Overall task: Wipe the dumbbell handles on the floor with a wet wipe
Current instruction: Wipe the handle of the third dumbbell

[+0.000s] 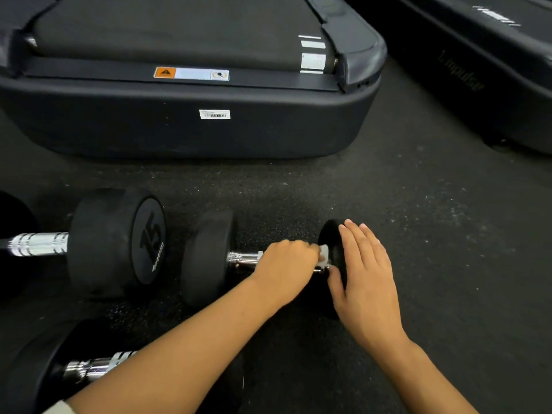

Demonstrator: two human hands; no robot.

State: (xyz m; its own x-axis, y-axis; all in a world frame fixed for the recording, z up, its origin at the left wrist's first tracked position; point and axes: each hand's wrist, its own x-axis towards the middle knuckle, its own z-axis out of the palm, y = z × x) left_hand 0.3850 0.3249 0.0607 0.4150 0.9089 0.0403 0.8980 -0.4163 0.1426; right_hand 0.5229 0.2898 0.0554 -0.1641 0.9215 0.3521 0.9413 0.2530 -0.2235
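Observation:
A small black dumbbell with a chrome handle lies on the dark rubber floor in the middle of the view. My left hand is curled round the right part of that handle, with a white wet wipe showing at its fingertips. My right hand rests with straight fingers on the dumbbell's right end weight, thumb against its inner face. A bigger dumbbell marked 15 lies to the left. A third dumbbell's chrome handle shows under my left forearm.
The black rear end of a treadmill stands just beyond the dumbbells. A second treadmill base runs along the upper right. Speckled rubber floor stretches to the right of my hands.

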